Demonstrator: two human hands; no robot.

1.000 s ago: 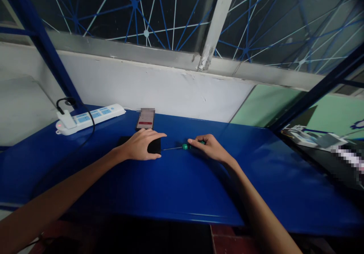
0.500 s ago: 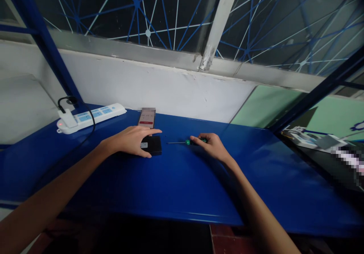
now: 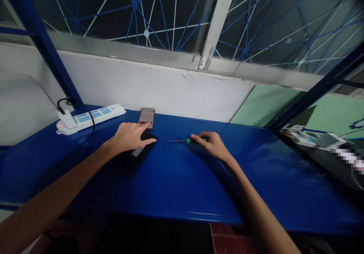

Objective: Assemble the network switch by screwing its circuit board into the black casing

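Observation:
My right hand (image 3: 209,145) is closed around the green and black handle of a screwdriver (image 3: 188,140). The screwdriver's thin metal shaft points left, its tip just above or on the blue tabletop. My left hand (image 3: 127,136) lies over a flat, black, box-like object (image 3: 142,159) with a pale label, covering part of it. Its thumb and index finger are spread apart. The thumb rests at the far right corner of the black object. The index fingertip is over the lower screen of a phone (image 3: 147,118); whether it touches cannot be seen.
A white power strip (image 3: 95,116) with a plug and black cable (image 3: 93,123) lies at the back left. The blue table (image 3: 182,185) ends at a wall below windows. Blue frame posts stand on both sides. Small boxes (image 3: 315,138) sit at the right edge.
The black object has turned so it lies at a slant, nearer to me. My left hand has shifted, its index finger reaching the phone screen. My right hand and the screwdriver stay nearly still.

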